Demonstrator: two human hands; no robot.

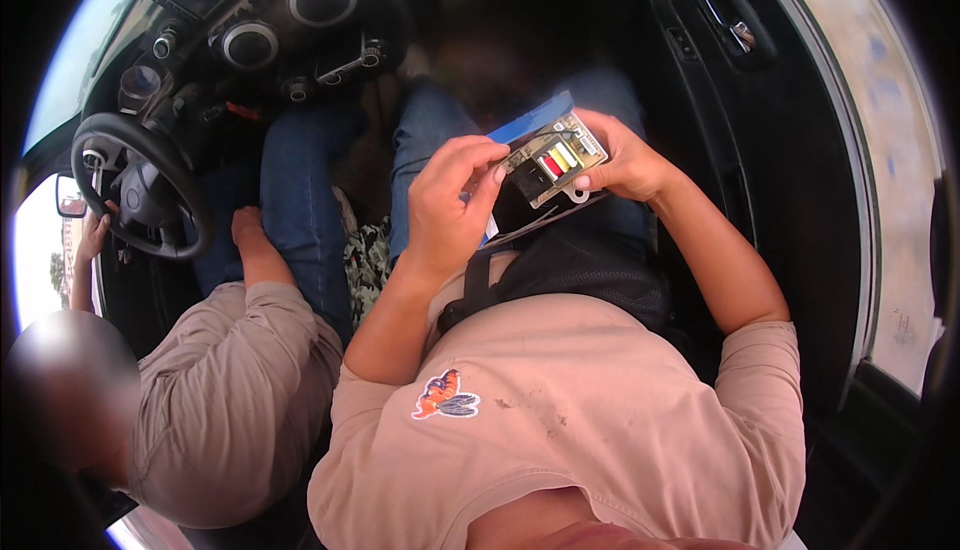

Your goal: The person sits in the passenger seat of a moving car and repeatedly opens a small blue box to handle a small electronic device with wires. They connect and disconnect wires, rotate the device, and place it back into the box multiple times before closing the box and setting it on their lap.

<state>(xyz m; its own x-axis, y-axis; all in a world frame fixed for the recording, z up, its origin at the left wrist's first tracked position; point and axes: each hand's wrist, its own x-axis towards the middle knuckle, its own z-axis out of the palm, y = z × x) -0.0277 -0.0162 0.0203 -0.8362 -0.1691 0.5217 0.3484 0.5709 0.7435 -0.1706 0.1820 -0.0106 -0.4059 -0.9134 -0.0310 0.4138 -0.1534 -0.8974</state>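
Note:
Above my lap, my right hand (619, 156) grips the outer edge of a small printed circuit board (574, 137), its thumb on the front corner. The board carries a component with yellow, white and red bands (559, 161) and a black block (529, 179). My left hand (457, 201) is at the board's other side, thumb and forefinger bent close together at its edge; whether they pinch it cannot be told. Under the board lies a dark, flat item with a blue strip (534, 119) along its far side and a white tab with a hole near my right thumb.
A co-worker (225, 400) sits at my left behind the steering wheel (139, 186), one hand (94, 235) at its rim. The dashboard (292, 32) with round vents is ahead. A car door with a handle (739, 36) borders my right. Camouflage-patterned fabric (367, 265) lies between the seats.

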